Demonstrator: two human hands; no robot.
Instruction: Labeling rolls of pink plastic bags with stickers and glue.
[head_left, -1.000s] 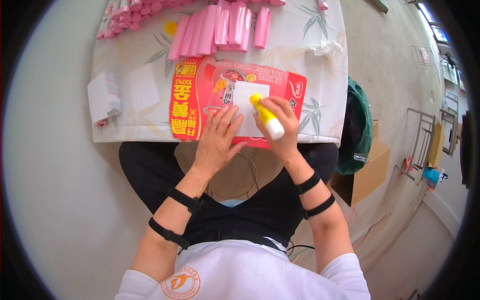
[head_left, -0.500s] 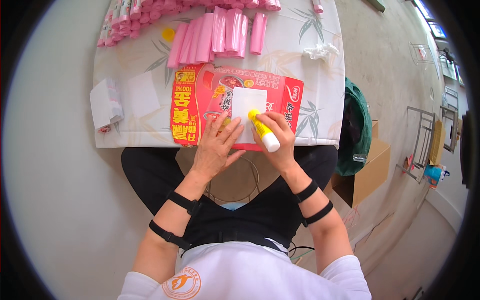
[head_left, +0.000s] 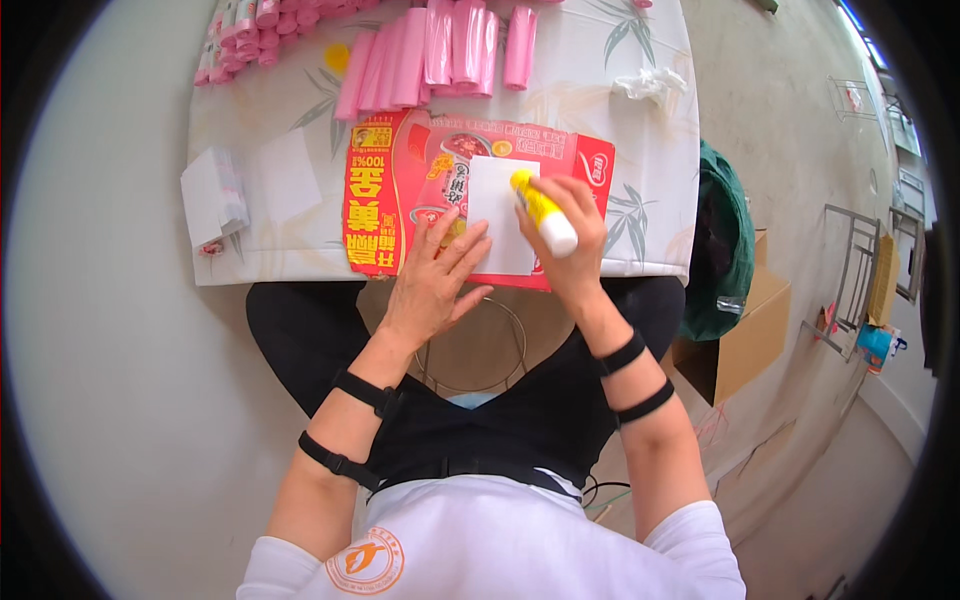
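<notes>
A white paper slip (head_left: 497, 205) lies on a flat piece of red printed cardboard (head_left: 400, 150) at the near edge of the table. My left hand (head_left: 432, 285) rests on the cardboard with its fingers spread, the fingertips on the slip's left edge. In my right hand (head_left: 577, 225) is a yellow and white glue stick (head_left: 544, 213), tilted, its yellow end over the upper right part of the slip. Whether that end touches the paper I cannot tell. Left of the cardboard are a stack of white slips (head_left: 213, 200) and a loose white sheet (head_left: 294, 178).
Several pink rolls (head_left: 420, 60) lie beyond the cardboard, with a larger pile (head_left: 255, 30) at the far left. A yellow round cap (head_left: 337, 56) sits beside them. Crumpled white tissue (head_left: 652, 86) lies at the right. A green bag (head_left: 722, 240) and a cardboard box (head_left: 745, 330) stand right of the table.
My right hand has moved the glue stick up and slightly right across the slip. My left hand stays spread on the cardboard. The whole view has shifted a little.
</notes>
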